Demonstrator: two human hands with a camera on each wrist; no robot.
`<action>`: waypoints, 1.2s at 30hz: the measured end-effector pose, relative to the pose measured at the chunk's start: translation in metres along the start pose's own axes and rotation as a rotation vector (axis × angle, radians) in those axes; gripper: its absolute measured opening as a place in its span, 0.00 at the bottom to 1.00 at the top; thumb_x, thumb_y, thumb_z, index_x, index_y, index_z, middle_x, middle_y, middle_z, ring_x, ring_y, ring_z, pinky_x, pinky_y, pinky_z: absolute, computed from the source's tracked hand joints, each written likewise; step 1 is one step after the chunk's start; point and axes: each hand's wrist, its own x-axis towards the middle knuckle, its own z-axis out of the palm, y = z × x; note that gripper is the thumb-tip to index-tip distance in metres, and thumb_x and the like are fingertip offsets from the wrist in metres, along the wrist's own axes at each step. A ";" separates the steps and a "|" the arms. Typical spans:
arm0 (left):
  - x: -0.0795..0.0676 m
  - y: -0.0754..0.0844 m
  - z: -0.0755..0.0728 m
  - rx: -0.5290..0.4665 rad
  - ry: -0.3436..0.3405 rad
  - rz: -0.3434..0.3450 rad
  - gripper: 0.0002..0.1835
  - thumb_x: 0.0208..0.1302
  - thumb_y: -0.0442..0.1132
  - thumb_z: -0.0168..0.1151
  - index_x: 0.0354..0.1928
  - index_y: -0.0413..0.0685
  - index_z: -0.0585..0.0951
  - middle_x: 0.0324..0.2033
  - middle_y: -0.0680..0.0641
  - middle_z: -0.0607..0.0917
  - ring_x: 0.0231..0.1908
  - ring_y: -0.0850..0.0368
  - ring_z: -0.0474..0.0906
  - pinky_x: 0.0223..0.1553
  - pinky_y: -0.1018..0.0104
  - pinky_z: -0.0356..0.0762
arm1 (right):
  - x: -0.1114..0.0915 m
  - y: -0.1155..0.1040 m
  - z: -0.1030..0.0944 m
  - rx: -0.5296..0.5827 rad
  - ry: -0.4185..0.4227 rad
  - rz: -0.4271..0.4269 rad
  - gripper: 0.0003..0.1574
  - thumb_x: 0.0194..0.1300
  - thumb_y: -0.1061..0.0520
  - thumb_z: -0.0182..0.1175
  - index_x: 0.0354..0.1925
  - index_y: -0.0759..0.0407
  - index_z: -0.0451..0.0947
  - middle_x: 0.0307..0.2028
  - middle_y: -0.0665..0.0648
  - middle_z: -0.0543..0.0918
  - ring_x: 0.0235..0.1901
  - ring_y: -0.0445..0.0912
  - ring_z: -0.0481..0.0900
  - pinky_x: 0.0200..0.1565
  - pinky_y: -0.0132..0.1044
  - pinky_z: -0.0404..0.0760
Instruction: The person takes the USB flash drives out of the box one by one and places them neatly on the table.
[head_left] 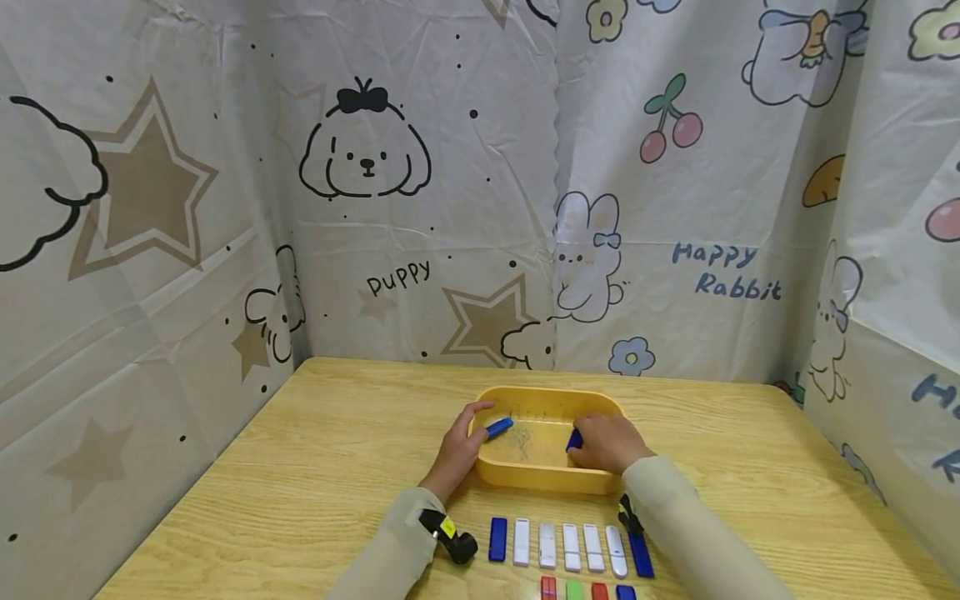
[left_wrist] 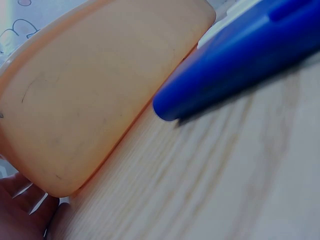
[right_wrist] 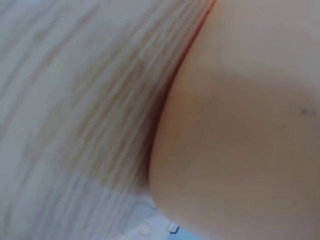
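Observation:
A yellow plastic tub (head_left: 540, 479) stands on the table, its outer wall (left_wrist: 105, 90) filling much of the left wrist view. My left hand (head_left: 456, 452) holds the tub's left end, its fingers (left_wrist: 37, 200) against the outside of a corner. Inside the tub, a bright blue stick-shaped piece (head_left: 499, 428) lies close to the left thumb. At the tub's right end my right hand (head_left: 611, 443) reaches in over the rim and pinches a dark blue piece (head_left: 574, 439), partly hidden by the fingers. The right wrist view shows only the tub's side (right_wrist: 240, 150) and wood.
In front of the tub runs a row of flat sticks: a blue one (head_left: 498, 539) at the left, several white ones (head_left: 571, 547), and another blue one (head_left: 641, 552) by the right sleeve. Nearer lie small red (head_left: 548, 588), green (head_left: 574, 590) and blue (head_left: 626, 592) pieces. Printed curtains (head_left: 420, 233) surround the table.

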 end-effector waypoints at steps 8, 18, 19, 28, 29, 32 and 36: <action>-0.001 0.001 0.000 0.017 0.001 -0.018 0.24 0.64 0.33 0.47 0.63 0.47 0.72 0.65 0.45 0.70 0.68 0.46 0.59 0.65 0.45 0.57 | 0.000 -0.001 -0.002 0.014 -0.013 0.038 0.22 0.55 0.42 0.67 0.33 0.59 0.76 0.27 0.52 0.72 0.26 0.47 0.69 0.32 0.41 0.70; 0.000 -0.001 0.000 0.021 -0.003 -0.002 0.23 0.64 0.33 0.47 0.62 0.48 0.72 0.66 0.43 0.69 0.68 0.44 0.59 0.65 0.43 0.57 | -0.002 0.000 -0.002 0.093 -0.001 0.060 0.23 0.49 0.41 0.70 0.28 0.55 0.72 0.24 0.50 0.71 0.24 0.46 0.69 0.30 0.38 0.70; 0.000 -0.001 0.001 0.020 -0.003 0.000 0.23 0.64 0.32 0.48 0.62 0.47 0.72 0.66 0.43 0.69 0.68 0.44 0.59 0.65 0.43 0.57 | -0.003 -0.001 -0.002 0.107 0.000 0.065 0.24 0.48 0.41 0.70 0.28 0.55 0.72 0.24 0.50 0.71 0.24 0.45 0.69 0.30 0.38 0.71; 0.000 0.001 0.000 0.016 0.001 -0.010 0.23 0.64 0.33 0.47 0.62 0.47 0.72 0.65 0.43 0.69 0.68 0.44 0.59 0.65 0.44 0.57 | -0.002 -0.002 -0.005 0.262 0.020 0.101 0.26 0.45 0.39 0.73 0.33 0.54 0.76 0.25 0.48 0.75 0.25 0.44 0.72 0.30 0.37 0.73; 0.000 0.001 0.000 0.018 0.001 -0.008 0.23 0.63 0.33 0.47 0.62 0.47 0.72 0.65 0.43 0.70 0.68 0.44 0.60 0.65 0.43 0.58 | -0.002 -0.001 -0.006 0.283 0.028 0.099 0.26 0.45 0.40 0.73 0.33 0.54 0.76 0.25 0.48 0.75 0.25 0.44 0.72 0.30 0.37 0.73; 0.000 0.002 0.000 0.021 0.001 -0.004 0.23 0.64 0.33 0.47 0.62 0.46 0.71 0.65 0.42 0.70 0.67 0.44 0.60 0.64 0.44 0.58 | -0.003 0.001 -0.006 0.338 0.067 0.077 0.26 0.45 0.41 0.73 0.33 0.54 0.75 0.25 0.49 0.75 0.25 0.44 0.71 0.30 0.37 0.71; 0.000 0.001 0.000 0.020 0.002 -0.016 0.24 0.64 0.34 0.47 0.62 0.47 0.72 0.66 0.43 0.69 0.68 0.45 0.59 0.65 0.45 0.57 | -0.004 0.004 -0.006 0.357 0.156 0.016 0.24 0.45 0.42 0.72 0.32 0.53 0.74 0.27 0.50 0.75 0.27 0.44 0.70 0.31 0.37 0.70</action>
